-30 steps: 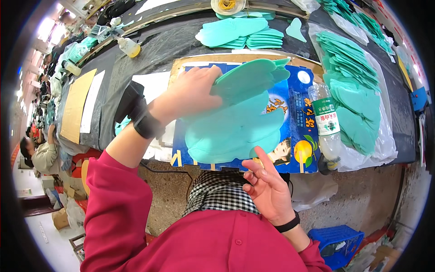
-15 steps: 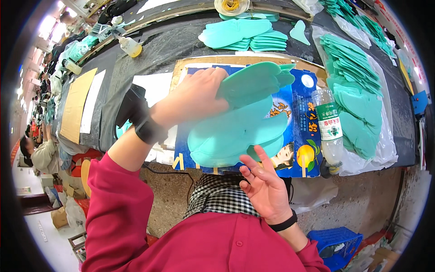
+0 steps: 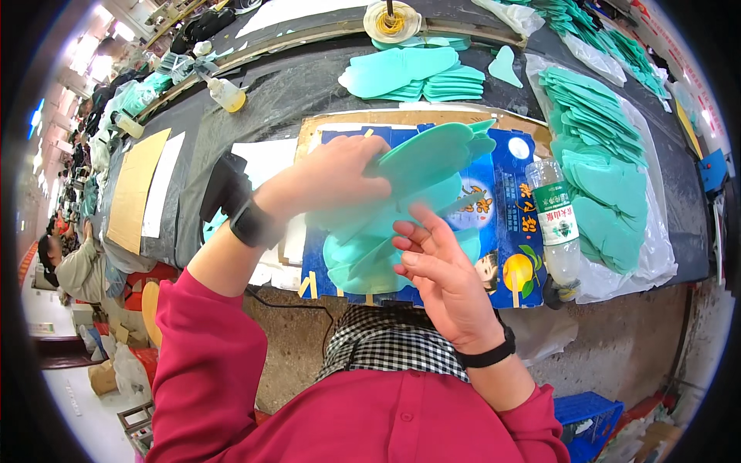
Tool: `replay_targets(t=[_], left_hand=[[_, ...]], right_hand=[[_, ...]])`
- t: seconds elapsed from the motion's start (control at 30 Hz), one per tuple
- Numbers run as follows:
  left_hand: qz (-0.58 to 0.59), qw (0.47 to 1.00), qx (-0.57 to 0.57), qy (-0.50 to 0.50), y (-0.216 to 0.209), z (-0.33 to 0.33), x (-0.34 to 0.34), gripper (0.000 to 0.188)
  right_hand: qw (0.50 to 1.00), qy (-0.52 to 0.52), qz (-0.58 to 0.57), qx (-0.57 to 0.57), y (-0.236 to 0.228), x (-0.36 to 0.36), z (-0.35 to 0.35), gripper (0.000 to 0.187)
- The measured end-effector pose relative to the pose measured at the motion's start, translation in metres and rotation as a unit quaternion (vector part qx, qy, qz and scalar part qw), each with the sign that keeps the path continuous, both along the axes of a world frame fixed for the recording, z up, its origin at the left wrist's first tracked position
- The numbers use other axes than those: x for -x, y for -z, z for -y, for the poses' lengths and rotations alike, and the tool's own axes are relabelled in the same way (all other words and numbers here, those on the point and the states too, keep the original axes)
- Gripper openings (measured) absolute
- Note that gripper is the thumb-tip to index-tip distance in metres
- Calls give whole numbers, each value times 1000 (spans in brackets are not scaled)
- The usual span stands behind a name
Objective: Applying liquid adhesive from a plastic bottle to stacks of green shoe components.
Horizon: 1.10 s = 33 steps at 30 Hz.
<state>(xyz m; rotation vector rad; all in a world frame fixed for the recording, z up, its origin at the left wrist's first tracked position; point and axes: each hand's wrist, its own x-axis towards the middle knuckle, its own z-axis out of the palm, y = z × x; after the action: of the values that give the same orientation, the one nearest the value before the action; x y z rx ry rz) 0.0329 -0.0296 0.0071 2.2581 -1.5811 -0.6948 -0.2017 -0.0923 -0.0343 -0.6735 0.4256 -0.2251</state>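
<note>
By the far left corner of the blue board [image 3: 500,158], the blurred left hand [image 3: 340,179] hides the gripped end of the green stack [image 3: 432,154] from me. I can't tell whether the right hand [image 3: 449,282], smeared at one fingertip, touches the green pieces [image 3: 363,266]. Clutter [image 3: 81,166] past the left edge of the table [image 3: 293,85] is too small.

Brightly lit indoors, sharp through the middle, weaker toward the rim.
Blown nearly to white around the ceiling lights [image 3: 123,31] at upper left, with bluish flare by the left edge. Glinting on the clear plastic sheet [image 3: 658,239] at right and showing a dull sheen on the dark bench [image 3: 285,77]. Shaded more deeply over the floor [image 3: 289,339] at lower centre. Smeared by motion at the left hand [image 3: 340,177] and at the fingertips of the right hand [image 3: 448,278], yet crisp on the checked cloth [image 3: 394,336] and bottle [image 3: 554,208]. Bowed strongly along the bench, stretched and soft at far left, and darkened to solid black in the corners.
</note>
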Motion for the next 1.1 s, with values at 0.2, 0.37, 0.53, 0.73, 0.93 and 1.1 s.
replay_targets(t=[0.2, 0.37, 0.53, 0.73, 0.93, 1.1], left_hand=[[15, 1000, 4, 1, 1, -3, -1, 53], [5, 1000, 5, 10, 0, -1, -3, 54], [-16, 1000, -25, -1, -7, 1, 3, 55], [-14, 1000, -11, 5, -8, 0, 1, 67], [63, 997, -42, 7, -13, 5, 5, 77], [34, 998, 1, -43, 20, -1, -22, 69]], right_hand=[[990, 93, -21, -104, 30, 13, -20, 63], [993, 60, -8, -105, 32, 15, -24, 57], [995, 36, -11, -93, 27, 1, -13, 59], [997, 11, 0, -76, 19, -26, -5, 65], [996, -77, -12, 38, 28, -57, 22, 74], [999, -32, -38, 20, 27, -39, 1, 88]])
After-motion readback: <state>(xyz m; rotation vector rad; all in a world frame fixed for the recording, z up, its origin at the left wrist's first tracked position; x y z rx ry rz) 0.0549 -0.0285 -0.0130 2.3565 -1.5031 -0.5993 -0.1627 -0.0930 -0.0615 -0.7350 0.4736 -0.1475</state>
